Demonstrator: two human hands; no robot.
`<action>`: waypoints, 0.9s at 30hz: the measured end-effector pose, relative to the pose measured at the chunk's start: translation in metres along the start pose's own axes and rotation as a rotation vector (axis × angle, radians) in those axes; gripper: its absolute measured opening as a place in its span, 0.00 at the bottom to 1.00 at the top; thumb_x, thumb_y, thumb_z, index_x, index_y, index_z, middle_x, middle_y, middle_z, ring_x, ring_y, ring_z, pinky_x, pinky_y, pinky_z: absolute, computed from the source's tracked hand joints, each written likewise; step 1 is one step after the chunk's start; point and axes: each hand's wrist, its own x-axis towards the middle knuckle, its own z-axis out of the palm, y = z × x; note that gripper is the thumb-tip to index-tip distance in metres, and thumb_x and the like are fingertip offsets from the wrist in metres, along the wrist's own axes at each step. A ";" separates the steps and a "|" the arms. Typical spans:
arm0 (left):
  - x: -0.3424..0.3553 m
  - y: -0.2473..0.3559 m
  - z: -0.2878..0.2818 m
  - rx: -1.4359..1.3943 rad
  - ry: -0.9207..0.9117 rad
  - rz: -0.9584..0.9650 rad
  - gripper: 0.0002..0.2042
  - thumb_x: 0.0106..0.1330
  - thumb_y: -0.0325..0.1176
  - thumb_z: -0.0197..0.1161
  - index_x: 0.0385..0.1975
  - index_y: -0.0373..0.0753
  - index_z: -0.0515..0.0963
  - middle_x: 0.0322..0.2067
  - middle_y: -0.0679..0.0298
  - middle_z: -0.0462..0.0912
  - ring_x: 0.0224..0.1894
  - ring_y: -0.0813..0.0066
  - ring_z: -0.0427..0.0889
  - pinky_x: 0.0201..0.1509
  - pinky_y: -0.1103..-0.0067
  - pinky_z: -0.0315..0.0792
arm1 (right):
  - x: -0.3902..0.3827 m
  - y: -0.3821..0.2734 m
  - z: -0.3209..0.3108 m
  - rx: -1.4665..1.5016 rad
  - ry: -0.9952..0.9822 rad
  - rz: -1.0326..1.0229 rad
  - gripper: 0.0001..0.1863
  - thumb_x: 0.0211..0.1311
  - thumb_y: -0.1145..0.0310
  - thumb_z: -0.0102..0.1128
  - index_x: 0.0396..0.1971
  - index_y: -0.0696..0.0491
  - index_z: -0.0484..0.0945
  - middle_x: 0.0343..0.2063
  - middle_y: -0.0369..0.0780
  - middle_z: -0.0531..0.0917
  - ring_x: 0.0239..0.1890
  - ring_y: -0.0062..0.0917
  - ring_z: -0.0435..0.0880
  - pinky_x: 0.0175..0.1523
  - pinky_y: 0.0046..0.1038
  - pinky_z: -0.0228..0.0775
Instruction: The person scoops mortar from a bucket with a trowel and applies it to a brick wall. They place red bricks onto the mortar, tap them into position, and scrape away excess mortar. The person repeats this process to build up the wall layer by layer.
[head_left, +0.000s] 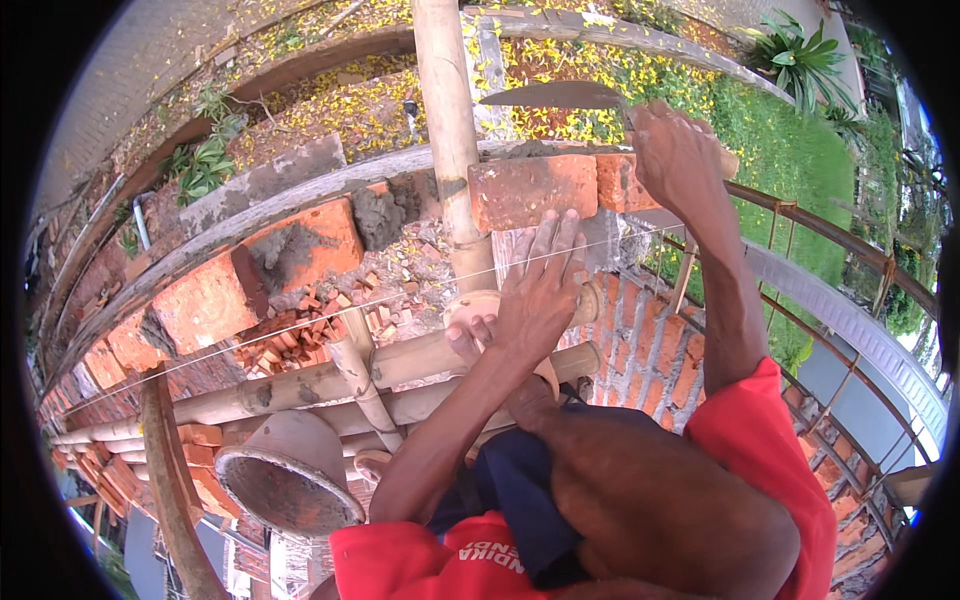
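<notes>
My right hand [678,158] is closed around the handle of a trowel [553,95]. The blade points left, above the course of bricks. With its fingers stretched out, my left hand [540,290] touches the lower edge of an orange brick [534,192] on top of the wall. Another brick [618,184] stands end to end with it on the right, partly behind my right hand. Grey mortar [386,215] clings to the wall left of a bamboo pole [446,110]. Farther left, several bricks [205,300] continue the curved-looking row, some smeared with mortar.
A taut string [370,303] runs along the wall, passing close to my left hand. Bamboo scaffold poles [300,388] lie below me, with a mortar-crusted bucket [290,465] beside them. Loose bricks [300,335] are heaped lower down. Grass [770,180] lies beyond the wall.
</notes>
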 end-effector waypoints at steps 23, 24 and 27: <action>0.035 -0.012 0.034 0.206 0.137 -0.079 0.32 0.66 0.30 0.59 0.73 0.36 0.67 0.77 0.52 0.61 0.80 0.44 0.55 0.81 0.48 0.51 | 0.085 0.056 0.011 -0.023 -0.380 -0.275 0.14 0.55 0.59 0.62 0.22 0.56 0.78 0.20 0.50 0.79 0.25 0.45 0.80 0.35 0.48 0.73; 0.035 -0.012 0.035 0.213 0.140 -0.078 0.32 0.66 0.30 0.59 0.73 0.35 0.67 0.77 0.52 0.61 0.80 0.43 0.55 0.81 0.48 0.50 | 0.091 0.057 0.014 -0.010 -0.399 -0.295 0.15 0.55 0.59 0.62 0.20 0.56 0.76 0.18 0.50 0.76 0.23 0.43 0.77 0.34 0.48 0.71; 0.035 -0.012 0.037 0.244 0.167 -0.075 0.32 0.65 0.30 0.59 0.72 0.34 0.68 0.77 0.50 0.60 0.80 0.41 0.54 0.81 0.47 0.48 | 0.109 0.061 0.021 0.043 -0.417 -0.395 0.18 0.55 0.59 0.63 0.19 0.58 0.71 0.16 0.48 0.71 0.20 0.40 0.70 0.30 0.46 0.66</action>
